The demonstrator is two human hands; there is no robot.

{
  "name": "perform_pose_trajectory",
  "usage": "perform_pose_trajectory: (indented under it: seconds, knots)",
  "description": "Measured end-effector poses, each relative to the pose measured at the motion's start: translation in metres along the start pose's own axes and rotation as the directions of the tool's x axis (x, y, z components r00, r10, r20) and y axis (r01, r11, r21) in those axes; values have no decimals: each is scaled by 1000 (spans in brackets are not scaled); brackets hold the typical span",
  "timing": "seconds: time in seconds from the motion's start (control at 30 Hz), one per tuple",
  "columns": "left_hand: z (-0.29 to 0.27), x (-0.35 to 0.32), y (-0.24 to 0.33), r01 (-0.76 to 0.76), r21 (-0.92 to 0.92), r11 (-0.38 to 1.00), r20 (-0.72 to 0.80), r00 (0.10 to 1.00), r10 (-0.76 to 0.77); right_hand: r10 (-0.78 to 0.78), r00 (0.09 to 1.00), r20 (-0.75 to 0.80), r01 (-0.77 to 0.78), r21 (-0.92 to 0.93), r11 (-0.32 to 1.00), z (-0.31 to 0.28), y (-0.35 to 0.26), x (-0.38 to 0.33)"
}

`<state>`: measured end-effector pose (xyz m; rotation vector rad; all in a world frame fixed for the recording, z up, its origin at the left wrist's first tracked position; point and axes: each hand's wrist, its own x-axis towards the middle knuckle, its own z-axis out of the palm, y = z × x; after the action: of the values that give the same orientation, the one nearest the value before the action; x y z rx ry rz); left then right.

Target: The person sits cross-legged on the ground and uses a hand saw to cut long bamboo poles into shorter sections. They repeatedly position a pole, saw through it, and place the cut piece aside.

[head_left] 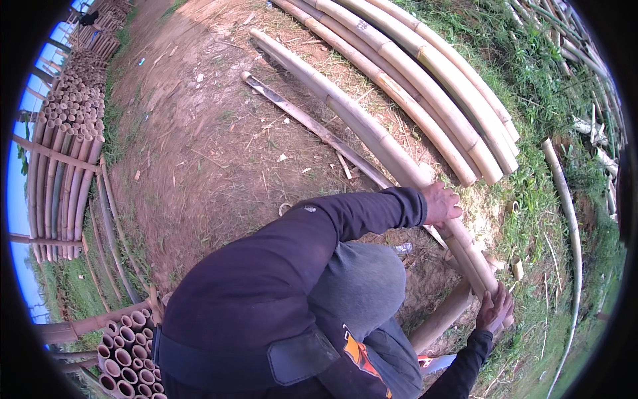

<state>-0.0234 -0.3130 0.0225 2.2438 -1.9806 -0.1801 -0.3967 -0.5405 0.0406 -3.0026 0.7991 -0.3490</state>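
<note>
dark long sleeves [379,211] | small pale sleeve mark [310,209] | grey knee fabric [359,286] | orange-red graphic [359,354]

Long pole [372,133]: between thin pole [318,128] and pole row [425,90], near end over short log [442,319].
Pole stack [73,100]: far left.
Lone pole [568,206]: right of pole row, on grass [528,199].

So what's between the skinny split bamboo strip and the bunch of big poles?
A long bamboo pole, with dirt on either side. The head view shows it.
</note>
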Motion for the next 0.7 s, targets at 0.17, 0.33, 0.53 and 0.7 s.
perform_pose_trajectory:
  seconds: [0.17,0.33,0.53,0.7]
  knots:
    - [11,-2,-6,-45,-25,999,-171,984,40,28,999,-27,-25,78,997,0,0,4]
    - [14,7,2,-163,-113,980,-246,960,131,186,982,32,-187,30,982,7,10,-11]
    - [20,11,11,-166,-161,973,-200,971,132,128,988,-88,-122,79,989,19,20,-21]
    - [27,3,12,-102,-216,971,-229,972,51,131,989,-74,-117,172,978,15,18,-17]
